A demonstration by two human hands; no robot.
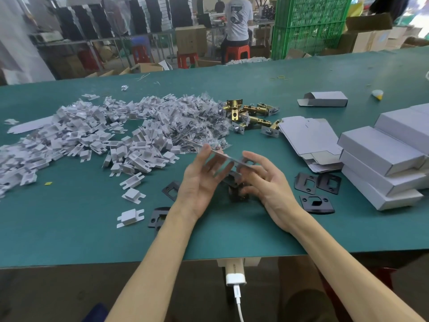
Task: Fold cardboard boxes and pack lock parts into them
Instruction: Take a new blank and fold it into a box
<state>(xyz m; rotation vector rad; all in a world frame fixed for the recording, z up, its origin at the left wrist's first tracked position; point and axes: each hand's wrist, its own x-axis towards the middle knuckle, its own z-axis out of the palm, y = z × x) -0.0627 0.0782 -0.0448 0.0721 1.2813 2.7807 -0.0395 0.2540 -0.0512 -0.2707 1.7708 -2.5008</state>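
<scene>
Teal matting covers the long surface [232, 233] of a packing workshop. A heap of white folded card inserts [92, 140] lies at the left, with clear bags of small screws [197, 126] and brass latch bolts [250, 112] behind the hands. Flat grey box blanks [308, 140] sit just beside a stack of folded grey cardboard boxes [380, 154] on the right. Black metal strike plates [316, 203] lie scattered near the front.

A thin flat grey piece [228, 156] hangs above the surface, spanning the two hands. The left hand [199, 184] pinches its left end between thumb and fingers. The right hand [269, 182] has its grip on the right end, thumb on top and fingers curled below. The piece is blurred, so card or metal cannot be told. A dark lock part [236, 194] sits under the right fingers; whether it is held or resting is unclear.

The piece looks light and thin, likely to flex or crease if squeezed mid-span. Holding it by the ends, as now, seems safest.
</scene>
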